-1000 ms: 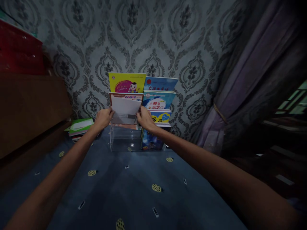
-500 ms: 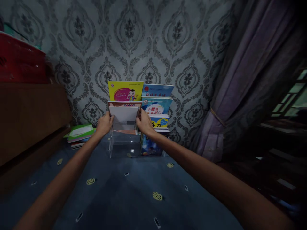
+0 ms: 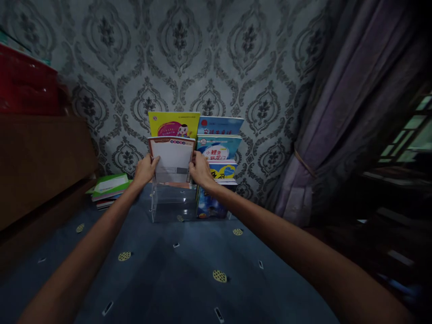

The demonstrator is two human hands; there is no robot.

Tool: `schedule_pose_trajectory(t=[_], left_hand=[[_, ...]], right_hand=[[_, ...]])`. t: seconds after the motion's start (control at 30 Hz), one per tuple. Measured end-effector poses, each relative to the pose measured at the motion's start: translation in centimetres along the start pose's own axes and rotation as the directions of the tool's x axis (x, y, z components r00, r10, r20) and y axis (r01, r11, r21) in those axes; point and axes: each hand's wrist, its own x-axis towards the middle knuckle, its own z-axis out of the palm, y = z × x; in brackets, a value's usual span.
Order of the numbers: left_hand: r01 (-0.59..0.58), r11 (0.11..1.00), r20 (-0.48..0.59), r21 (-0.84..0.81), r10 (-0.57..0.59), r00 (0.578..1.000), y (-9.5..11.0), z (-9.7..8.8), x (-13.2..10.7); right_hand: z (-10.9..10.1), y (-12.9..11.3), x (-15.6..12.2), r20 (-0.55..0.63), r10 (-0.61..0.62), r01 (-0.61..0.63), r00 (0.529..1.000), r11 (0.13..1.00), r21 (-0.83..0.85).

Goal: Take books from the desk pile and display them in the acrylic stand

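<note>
A clear tiered book rack stands on a blue patterned cloth against the wall. My left hand and my right hand grip the two side edges of a white-backed booklet, held upright over the rack's left column. Behind it an orange-edged book peeks out, and a yellow book stands in the top tier. The right column holds blue picture books in stepped tiers. The rack's lowest left pocket looks see-through.
A stack of books with a green cover lies on the cloth to the left of the rack. A brown wooden headboard rises at the left, red items above it. A purple curtain hangs at the right.
The view shifted slightly, then the booklet rose a little between my hands. Both hands keep their grip on its edges.
</note>
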Motion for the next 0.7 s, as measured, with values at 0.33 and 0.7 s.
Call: schedule_pose_trajectory(t=[0.33,0.7], left_hand=[[0.007,1.0,0.014,0.007,-0.007,1.0,-0.3,-0.1,-0.1],[-0.014,1.0,0.013,0.005,0.014,1.0,0.1,-0.4,-1.4]], right_hand=[[-0.5,1.6,0.3,0.056,-0.019,0.016,0.998,0.999,0.051],[0.1,0.6,-1.3,0.051,0.02,-0.032,0.999,0.969,0.244]])
